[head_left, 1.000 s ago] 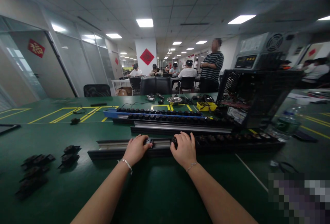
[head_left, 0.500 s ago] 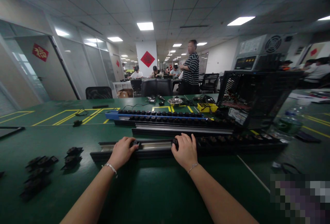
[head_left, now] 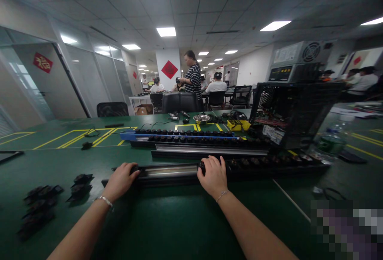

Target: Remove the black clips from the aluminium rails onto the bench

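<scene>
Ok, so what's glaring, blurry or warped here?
Head view: ceiling lights glare above a dim table; the near rail shines along its bare metal. Head view, left: loose black parts look soft, the door leans, likely wide-angle distortion. Head view, lower right: pixelation hides a corner.

Across from me a person in a striped top point(head_left: 194, 79) stands behind a black chair point(head_left: 179, 101). To my right, an open computer case point(head_left: 296, 112) carries two metal power units point(head_left: 301, 52) (one sits on the other, its round fan grille showing). Beside the case I see a yellow tray point(head_left: 238, 125) with dark cable in it, then a shiny metal bowl point(head_left: 201, 119). A clear plastic bottle point(head_left: 332, 136) stands right of the case, and a red diamond sign point(head_left: 169, 69) hangs on the white pillar point(head_left: 163, 56).
</scene>
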Demonstrator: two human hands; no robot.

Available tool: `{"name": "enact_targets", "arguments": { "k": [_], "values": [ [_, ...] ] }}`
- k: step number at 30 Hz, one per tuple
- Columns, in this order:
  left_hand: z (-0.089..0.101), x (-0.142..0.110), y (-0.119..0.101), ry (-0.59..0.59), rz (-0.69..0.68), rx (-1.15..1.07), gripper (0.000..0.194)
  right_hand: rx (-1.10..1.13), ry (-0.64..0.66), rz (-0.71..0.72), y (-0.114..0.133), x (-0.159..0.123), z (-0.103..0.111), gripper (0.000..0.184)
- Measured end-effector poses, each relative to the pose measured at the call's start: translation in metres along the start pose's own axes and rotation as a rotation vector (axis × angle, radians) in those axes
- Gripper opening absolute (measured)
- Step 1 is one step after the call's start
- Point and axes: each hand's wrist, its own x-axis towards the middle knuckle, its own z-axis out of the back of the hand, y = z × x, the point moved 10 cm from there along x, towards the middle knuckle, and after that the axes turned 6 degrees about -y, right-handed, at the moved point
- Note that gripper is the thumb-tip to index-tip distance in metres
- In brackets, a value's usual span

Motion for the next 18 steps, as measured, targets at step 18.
{"name": "enact_targets", "arguments": {
  "k": [18],
  "values": [
    [0.024,0.005,0.094,-0.077,0.206,0.016,0.048,-0.001,-0.018,0.01,0.002,0.001,0.002,0.022]
  ]
}}
